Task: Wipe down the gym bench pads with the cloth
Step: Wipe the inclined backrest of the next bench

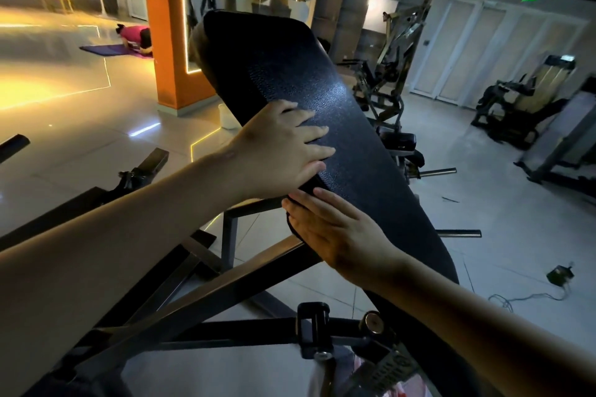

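Black bumpy pad [322, 100], long and tilted up steep, right under both hands. Left hand [277, 151] flat on top of pad, fingers [309, 132] straight and spread wide, holding nothing, just pressing down. Right hand [338, 232] just below left hand, at near edge of pad, fingers straight and close together, not curled. Dark cloth [293, 230] pressed under right hand against edge of pad, only a small round bit peeking out beside the fingers. Both hands near each other, almost touching. Dark metal frame [206, 293] below both hands, holding pad up. White tub [229, 116] on floor far past left hand, beside orange post [167, 42]; inside of tub too far away to tell. Counted: two hands, one pad, one cloth, one tub. Two short metal pegs [438, 171] sticking out beyond pad, on far side from right hand.
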{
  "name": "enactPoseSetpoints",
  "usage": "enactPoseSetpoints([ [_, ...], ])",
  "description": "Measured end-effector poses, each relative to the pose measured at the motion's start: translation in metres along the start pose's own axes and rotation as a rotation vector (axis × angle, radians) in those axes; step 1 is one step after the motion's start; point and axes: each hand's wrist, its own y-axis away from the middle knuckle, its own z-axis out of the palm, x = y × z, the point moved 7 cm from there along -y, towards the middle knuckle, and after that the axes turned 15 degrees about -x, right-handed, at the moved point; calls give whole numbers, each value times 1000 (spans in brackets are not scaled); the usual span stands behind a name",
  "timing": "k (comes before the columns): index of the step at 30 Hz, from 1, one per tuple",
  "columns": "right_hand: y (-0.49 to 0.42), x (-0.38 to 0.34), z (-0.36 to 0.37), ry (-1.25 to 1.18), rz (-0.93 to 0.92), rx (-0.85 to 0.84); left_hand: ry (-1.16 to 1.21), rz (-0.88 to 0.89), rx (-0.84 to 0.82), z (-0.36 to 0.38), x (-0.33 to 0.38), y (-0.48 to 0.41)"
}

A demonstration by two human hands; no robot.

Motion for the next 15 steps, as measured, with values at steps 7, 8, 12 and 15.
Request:
enactPoseSetpoints([
  [7, 61, -12, 31, -17, -4, -30, 9, 13, -1, 2, 1, 2],
  [8, 73, -15, 37, -12, -14, -59, -7, -28, 1, -2, 3, 1],
  [12, 101, -20, 52, -33, -53, -181, -83, -217, -387, 10, 34, -14],
  [15, 88, -18, 28, -125, -45, -107, -62, -199, -442, 14, 52, -23],
])
